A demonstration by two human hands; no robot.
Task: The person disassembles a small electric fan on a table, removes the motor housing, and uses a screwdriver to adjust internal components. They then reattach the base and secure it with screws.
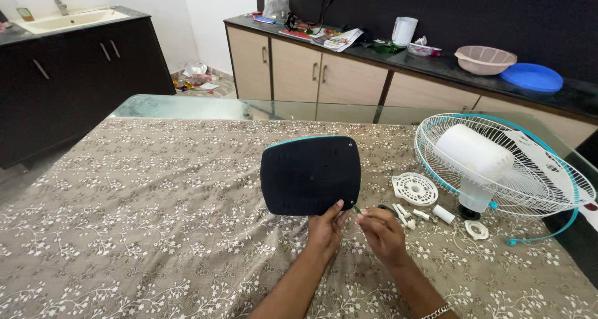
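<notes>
A flowered brown tablecloth is being worked over, and nearest the camera two bare hands are meeting at the middle of the table. The left hand is being closed on the lower edge of a dark, rounded-square fan base, which is being held upright with its flat underside towards the camera, a teal rim showing along the top. The right hand is being pinched shut on a small screw-like piece at the base's lower right corner; exactly what it is cannot be told. Just beyond the right hand, white plastic parts are lying: one round slotted disc, one small ring, and several short pegs. Further right, one white fan guard with motor is resting tilted. Farther back, on the dark counter, one pink basin, one blue lid, one white jug and one plastic bag are being seen.
</notes>
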